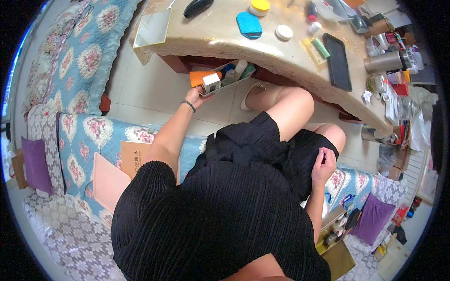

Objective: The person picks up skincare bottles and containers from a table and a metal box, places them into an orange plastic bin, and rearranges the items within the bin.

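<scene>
My left hand [198, 97], with a dark beaded bracelet on its wrist, grips the near end of a pale storage bin [229, 86] beside the table's front edge. In the bin stand an orange tube [199, 78], a small white box [211, 83], a white-capped bottle [240, 67] and other bottles. The bin's far end reaches under the tabletop's edge, and my fingers beneath it are partly hidden. My right hand [324, 167] rests on my right thigh in black shorts, loosely curled, thumb apart from the fingers, with nothing visible in it.
On the cloth-covered table [218, 33] are a mirror [152, 30], a blue case [249, 25], a white round lid [284, 32], a black tray [337, 61] and a steel thermos [385, 62]. A notebook [133, 156] lies on the sofa; an open box [330, 230] stands at my right.
</scene>
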`<state>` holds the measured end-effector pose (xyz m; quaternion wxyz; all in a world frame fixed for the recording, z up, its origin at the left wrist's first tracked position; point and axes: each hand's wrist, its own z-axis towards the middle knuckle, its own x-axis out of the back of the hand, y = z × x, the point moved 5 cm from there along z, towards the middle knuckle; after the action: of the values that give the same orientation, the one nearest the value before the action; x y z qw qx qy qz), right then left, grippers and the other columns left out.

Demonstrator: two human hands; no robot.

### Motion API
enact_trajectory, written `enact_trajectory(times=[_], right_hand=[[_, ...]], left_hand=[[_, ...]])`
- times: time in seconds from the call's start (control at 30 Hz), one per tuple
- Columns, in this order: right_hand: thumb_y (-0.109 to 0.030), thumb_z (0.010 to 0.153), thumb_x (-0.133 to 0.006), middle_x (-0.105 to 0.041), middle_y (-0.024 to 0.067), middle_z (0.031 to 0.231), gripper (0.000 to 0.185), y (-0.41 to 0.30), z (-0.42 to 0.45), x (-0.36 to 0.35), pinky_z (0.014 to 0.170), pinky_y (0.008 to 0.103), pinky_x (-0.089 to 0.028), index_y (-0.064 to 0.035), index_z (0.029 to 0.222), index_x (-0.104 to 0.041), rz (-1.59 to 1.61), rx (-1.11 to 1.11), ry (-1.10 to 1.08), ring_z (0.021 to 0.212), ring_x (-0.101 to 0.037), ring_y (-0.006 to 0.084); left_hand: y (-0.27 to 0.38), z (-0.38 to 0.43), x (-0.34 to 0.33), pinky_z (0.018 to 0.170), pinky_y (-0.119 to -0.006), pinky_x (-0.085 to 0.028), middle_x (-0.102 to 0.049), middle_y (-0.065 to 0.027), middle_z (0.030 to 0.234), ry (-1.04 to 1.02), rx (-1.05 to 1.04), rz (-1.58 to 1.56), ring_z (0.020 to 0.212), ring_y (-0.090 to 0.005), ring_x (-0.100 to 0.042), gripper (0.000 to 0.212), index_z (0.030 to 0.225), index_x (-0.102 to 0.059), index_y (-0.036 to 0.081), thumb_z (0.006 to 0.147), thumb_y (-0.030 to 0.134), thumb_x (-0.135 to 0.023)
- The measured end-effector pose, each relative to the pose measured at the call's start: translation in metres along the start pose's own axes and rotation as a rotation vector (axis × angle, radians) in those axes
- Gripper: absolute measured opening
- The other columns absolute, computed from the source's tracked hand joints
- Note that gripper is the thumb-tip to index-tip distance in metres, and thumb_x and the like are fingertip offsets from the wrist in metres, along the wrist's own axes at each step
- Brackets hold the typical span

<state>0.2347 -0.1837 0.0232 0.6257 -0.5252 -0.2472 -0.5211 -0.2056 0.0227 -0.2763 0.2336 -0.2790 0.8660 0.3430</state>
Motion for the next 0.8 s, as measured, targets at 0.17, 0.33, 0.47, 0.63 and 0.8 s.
enact_trajectory(times=[0.17,0.33,0.47,0.63,0.8], right_hand=[[-0.003,0.086,-0.059,-0.063,0.0116,0.085,0.004,-0.002,0.007,-0.004,0.074,0.0369,-0.047,-0.0022,0.086,-0.063,-0.026,0.004,-0.022,0.080,-0.060,0.0296],[-0.003,0.085,-0.059,-0.064,0.0118,0.085,0.003,-0.002,0.009,-0.005,0.074,0.0379,-0.047,-0.0020,0.085,-0.062,-0.045,0.030,-0.027,0.079,-0.060,0.0302],[-0.002,0.085,-0.059,-0.064,0.0120,0.085,0.003,-0.005,0.012,-0.005,0.074,0.0381,-0.047,-0.0018,0.085,-0.062,-0.035,0.038,-0.027,0.079,-0.060,0.0304],[-0.001,0.084,-0.060,-0.064,0.0120,0.085,0.003,-0.006,0.014,-0.006,0.074,0.0377,-0.047,-0.0016,0.086,-0.062,-0.038,0.040,-0.029,0.079,-0.060,0.0301],[-0.001,0.084,-0.060,-0.064,0.0118,0.085,0.003,-0.005,0.012,-0.005,0.074,0.0374,-0.047,-0.0014,0.085,-0.062,-0.038,0.016,-0.034,0.079,-0.060,0.0299]], left_hand=[[0.012,0.019,-0.003,0.100,-0.054,-0.049,-0.047,-0.0205,0.132,0.018,-0.031,0.115,0.120,-0.0371,-0.051,0.043,0.135,-0.037,-0.001,0.092,0.001,-0.037],[0.024,0.032,-0.016,0.097,-0.056,-0.049,-0.047,-0.0167,0.132,0.015,0.002,0.142,0.119,-0.0366,-0.050,0.046,0.132,-0.041,0.004,0.086,-0.002,-0.041],[0.015,0.039,-0.009,0.097,-0.057,-0.048,-0.048,-0.0157,0.133,0.039,0.013,-0.005,0.120,-0.0372,-0.049,0.050,0.132,-0.042,0.005,0.083,-0.005,-0.043],[0.001,0.040,-0.009,0.097,-0.056,-0.048,-0.045,-0.0209,0.134,0.067,-0.064,-0.073,0.121,-0.0382,-0.048,0.048,0.132,-0.040,0.000,0.084,-0.005,-0.040],[-0.022,0.030,-0.005,0.093,-0.054,-0.052,-0.044,-0.0226,0.132,0.134,-0.084,-0.075,0.118,-0.0384,-0.049,0.044,0.131,-0.040,-0.001,0.087,-0.004,-0.037]])
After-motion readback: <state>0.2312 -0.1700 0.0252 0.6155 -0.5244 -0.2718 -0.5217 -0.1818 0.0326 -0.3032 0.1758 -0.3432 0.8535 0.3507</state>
